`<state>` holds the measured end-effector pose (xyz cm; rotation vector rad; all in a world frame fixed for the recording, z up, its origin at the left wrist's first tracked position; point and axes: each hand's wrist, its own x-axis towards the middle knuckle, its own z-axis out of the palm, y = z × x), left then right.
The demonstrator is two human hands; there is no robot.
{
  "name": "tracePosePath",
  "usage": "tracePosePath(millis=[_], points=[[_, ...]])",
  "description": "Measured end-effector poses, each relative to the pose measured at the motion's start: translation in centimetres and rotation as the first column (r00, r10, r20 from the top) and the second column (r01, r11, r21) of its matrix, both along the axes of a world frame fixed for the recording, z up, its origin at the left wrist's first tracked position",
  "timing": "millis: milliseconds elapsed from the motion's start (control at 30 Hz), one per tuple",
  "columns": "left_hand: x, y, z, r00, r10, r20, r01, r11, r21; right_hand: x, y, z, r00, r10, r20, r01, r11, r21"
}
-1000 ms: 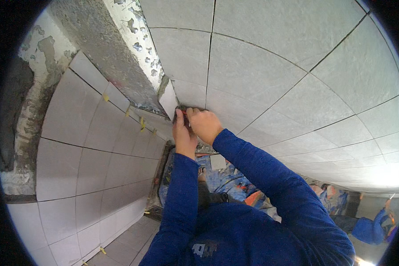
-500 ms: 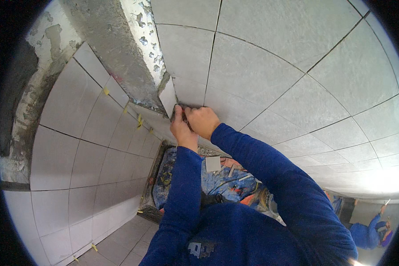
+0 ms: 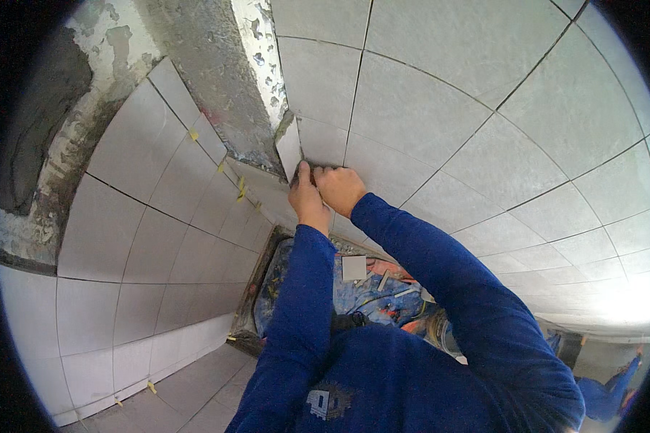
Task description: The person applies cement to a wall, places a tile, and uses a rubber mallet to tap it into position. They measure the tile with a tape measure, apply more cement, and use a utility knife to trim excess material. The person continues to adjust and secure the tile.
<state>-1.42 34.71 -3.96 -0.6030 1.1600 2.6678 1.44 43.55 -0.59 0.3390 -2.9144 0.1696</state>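
My left hand (image 3: 308, 198) is at the inner corner of the tiled walls, thumb pointing up against the lower end of a narrow white tile piece (image 3: 290, 144). Beside it, to the right, my right hand (image 3: 341, 190) is closed with bent fingers at the same spot. Both grip something small and dark between them, mostly hidden by the fingers. Bare rough cement (image 3: 209, 86) with a chipped white edge runs above them. Pale grey tiles (image 3: 433, 94) cover the wall at the right; yellow spacers (image 3: 241, 191) stick out along the top of the left wall's tiles.
The left tiled wall (image 3: 155, 238) meets a grey floor (image 3: 198, 382). Below my hands lies a stained blue sheet (image 3: 372, 303) with a square tile (image 3: 354, 267) and scraps. A co-worker in blue (image 3: 603, 393) is at the far lower right.
The view has shifted a little, so the walls and both hands sit slightly higher and further right in the picture. The hands stay at the same corner; their grip looks unchanged.
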Motion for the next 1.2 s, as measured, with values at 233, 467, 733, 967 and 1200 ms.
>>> tracePosePath(millis=[233,467,733,967,1200], points=[[-0.8,1.1,-0.7,0.993,0.118,0.009,-0.116,0.987,-0.11,-0.3,0.4,-0.9,0.999,0.013,-0.031,-0.014,0.999,-0.041],[-0.6,0.5,0.5,0.995,0.097,0.014,-0.091,0.968,-0.234,0.0,0.2,-1.3,0.997,-0.043,-0.07,0.035,0.994,-0.1],[0.2,-1.7,1.0,0.971,-0.217,0.097,0.232,0.955,-0.186,1.2,0.0,0.1,0.763,0.148,0.629,0.645,-0.112,-0.756],[-0.3,-0.5,3.1,0.949,-0.175,0.262,0.249,0.927,-0.281,-1.2,-0.9,-3.5,0.771,0.511,0.379,0.635,-0.659,-0.404],[0.0,0.6,3.1,0.987,-0.042,0.158,0.099,0.923,-0.372,-1.4,-1.7,-3.0,0.814,0.408,0.414,0.566,-0.719,-0.403]])
